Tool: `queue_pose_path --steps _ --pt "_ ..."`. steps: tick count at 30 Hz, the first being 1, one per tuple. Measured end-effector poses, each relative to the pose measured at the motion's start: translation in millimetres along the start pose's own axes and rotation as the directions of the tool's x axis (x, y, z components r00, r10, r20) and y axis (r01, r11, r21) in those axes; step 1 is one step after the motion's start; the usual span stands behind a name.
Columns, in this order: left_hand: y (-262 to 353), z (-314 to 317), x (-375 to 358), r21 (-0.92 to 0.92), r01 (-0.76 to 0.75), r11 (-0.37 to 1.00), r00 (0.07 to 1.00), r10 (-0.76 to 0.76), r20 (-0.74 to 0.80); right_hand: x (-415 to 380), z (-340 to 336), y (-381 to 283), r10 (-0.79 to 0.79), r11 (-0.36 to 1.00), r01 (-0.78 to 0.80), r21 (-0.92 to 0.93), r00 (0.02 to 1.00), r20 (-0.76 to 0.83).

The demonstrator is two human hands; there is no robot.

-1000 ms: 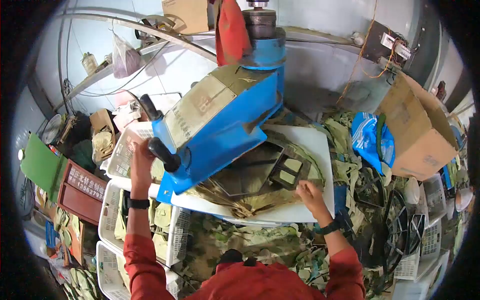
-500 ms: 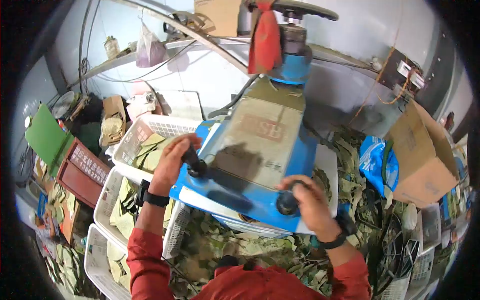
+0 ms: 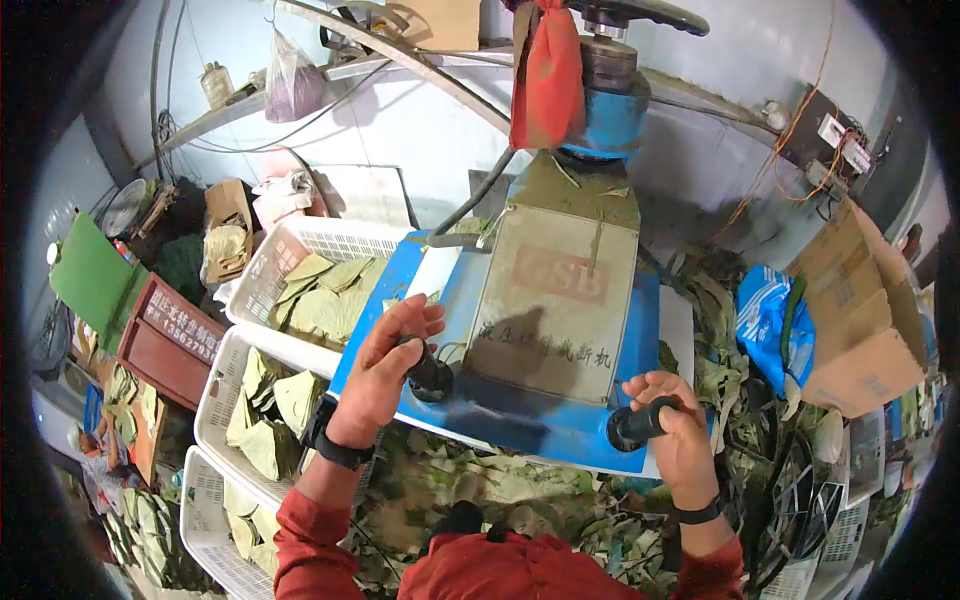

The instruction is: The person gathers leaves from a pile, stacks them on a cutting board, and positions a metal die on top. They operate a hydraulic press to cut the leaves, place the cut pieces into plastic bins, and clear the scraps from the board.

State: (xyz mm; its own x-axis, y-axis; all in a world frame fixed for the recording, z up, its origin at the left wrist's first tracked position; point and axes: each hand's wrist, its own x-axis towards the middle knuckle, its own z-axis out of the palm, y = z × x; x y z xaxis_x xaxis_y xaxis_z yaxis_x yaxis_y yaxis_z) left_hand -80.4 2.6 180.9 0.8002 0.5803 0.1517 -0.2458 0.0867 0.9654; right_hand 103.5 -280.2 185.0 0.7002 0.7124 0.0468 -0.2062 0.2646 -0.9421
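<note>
From here, the left hand [image 3: 385,370] is loosely open, touching a black knob [image 3: 431,378] at eight o'clock on the blue machine [image 3: 555,310], mid-room. The right hand [image 3: 675,435], loosely open too, touches the five o'clock knob [image 3: 636,426]. A basket [image 3: 280,340] sits at nine.

Blue press head [image 3: 550,320], black handles [image 3: 430,378] in front

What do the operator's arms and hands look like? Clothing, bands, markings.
Both hands, left and right, are bare, no gloves. Red sleeves end on the forearms. Each wrist wears a black band; can't tell if either is a watch. No sleeve markings I can make out.
</note>
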Motion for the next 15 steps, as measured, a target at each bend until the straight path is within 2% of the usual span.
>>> queue_pose_path --steps 10,15 --pt "-15 -6 0 -0.043 0.008 0.999 1.0 -0.007 0.009 -3 -1 20 -0.005 1.0 0.005 -0.008 0.999 -0.05" --pt "-16 -6 0 -0.043 -0.015 0.999 1.0 0.015 -0.004 -2 -1 21 -0.072 0.996 0.071 0.046 0.997 0.006"
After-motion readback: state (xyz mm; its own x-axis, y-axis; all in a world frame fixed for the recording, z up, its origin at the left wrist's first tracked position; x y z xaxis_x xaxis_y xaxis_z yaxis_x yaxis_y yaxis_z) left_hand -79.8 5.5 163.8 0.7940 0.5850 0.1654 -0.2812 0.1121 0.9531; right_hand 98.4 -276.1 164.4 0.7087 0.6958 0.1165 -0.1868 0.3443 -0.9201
